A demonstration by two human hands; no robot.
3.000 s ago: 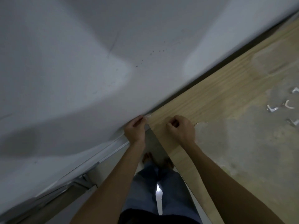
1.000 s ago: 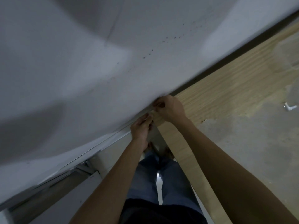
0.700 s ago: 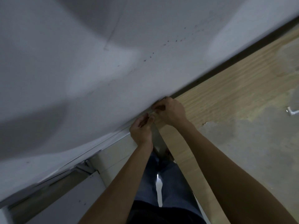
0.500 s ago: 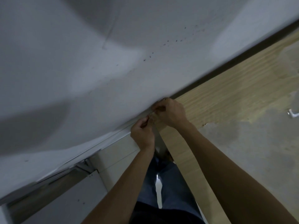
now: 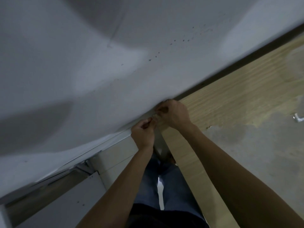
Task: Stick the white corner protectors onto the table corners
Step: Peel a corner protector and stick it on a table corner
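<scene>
At table corner: my left hand (image 5: 143, 135) and right hand (image 5: 173, 112), fingers curled, pinching one small protector (image 5: 155, 116).
Count: two hands; one spare protector (image 5: 298, 118) far right.
Edges: table (image 5: 230, 102) abuts wall (image 5: 98, 63).

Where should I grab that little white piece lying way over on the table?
Probably pinch the corner protector by one of its short arms, coming from above: it lies alone on the table, and its bent shape gives thin sides to pinch.
</scene>
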